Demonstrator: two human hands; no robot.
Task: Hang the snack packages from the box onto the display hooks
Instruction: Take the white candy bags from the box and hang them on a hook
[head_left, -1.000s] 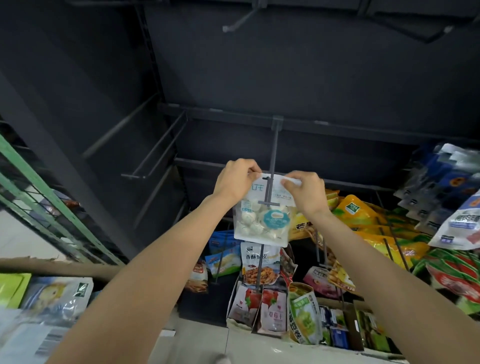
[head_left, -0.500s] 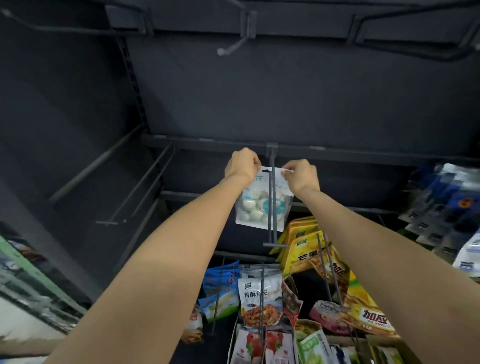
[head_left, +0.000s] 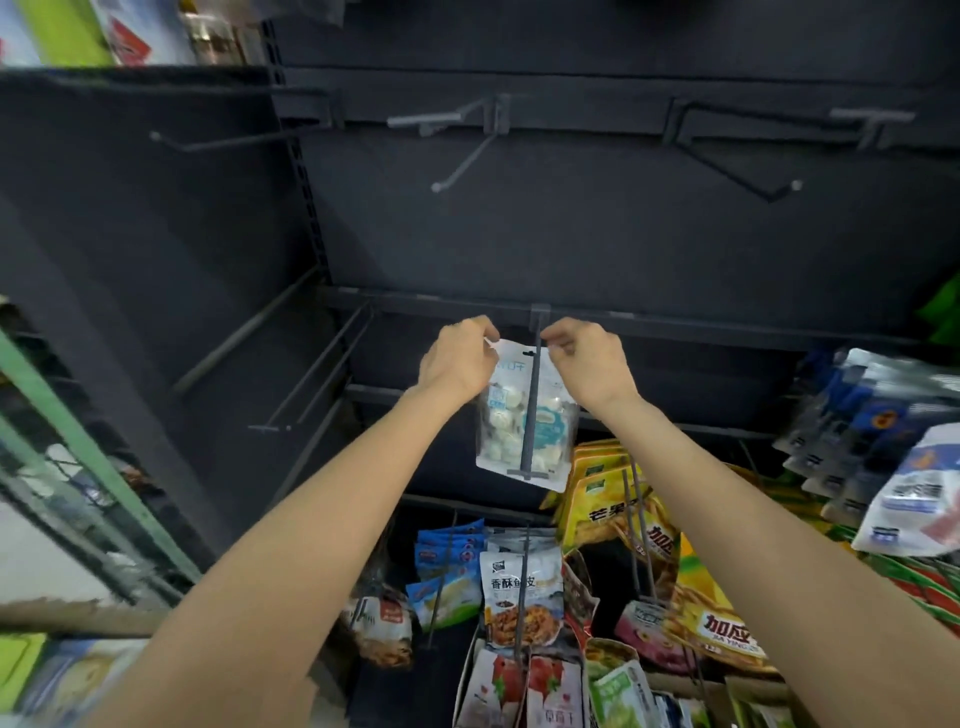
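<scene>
At the far left a green metal rack frame (head_left: 67, 441) slants down the edge of the view, with blurred packets lying below it. Bare double-wire hooks (head_left: 317, 374) jut from the dark grey back panel (head_left: 571, 228) of the display, left of the hands.

The left hand (head_left: 457, 361) pinches the top left corner of a clear plastic snack pouch with white round pieces and a teal label (head_left: 524, 421), fingers curled on its edge. The pouch hangs high at the middle rail, threaded on a long grey display hook (head_left: 530, 410) whose rod runs down across its front to a small crossbar near the pouch's bottom edge. The right hand (head_left: 587, 364) grips the top right corner, fingers curled; the writing on the pouch is too blurred to read.

Below hang blue packets (head_left: 449, 556), then a white and orange bag (head_left: 522, 597) printed "香酥", with red strawberry packs (head_left: 524, 691) beneath. Right of these, yellow mango bags (head_left: 613, 499) crowd close under the pouch; one reads "加应子". White and blue bags (head_left: 883, 457) fill the right edge.
</scene>
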